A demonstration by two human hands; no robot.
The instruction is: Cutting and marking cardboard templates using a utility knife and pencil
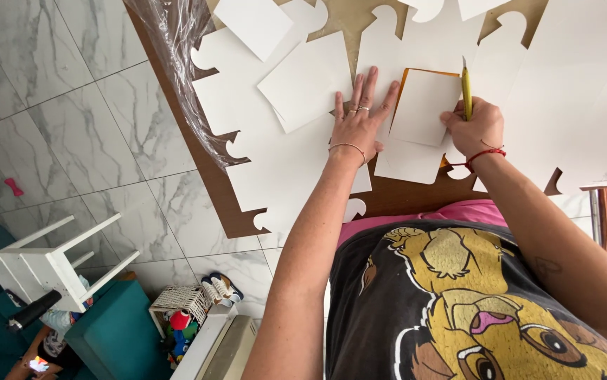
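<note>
Tracing on the brown worktop (402,197) strewn with white card sheets (289,151): a small white template (423,105) lies on an orange-edged sheet, middle-far, between both hands. Left hand (358,123) lies flat, fingers spread and released, pinning sheets just left of the template; keep that pressure steady. Right hand (476,127) has fingers clenched on a yellow pencil (466,88) at the template's right edge; best kept upright, tight to the edge.

left hand (358,121) lies flat, fingers spread, beside the pencil (466,90); right hand (477,128) is fisted around it.
</note>
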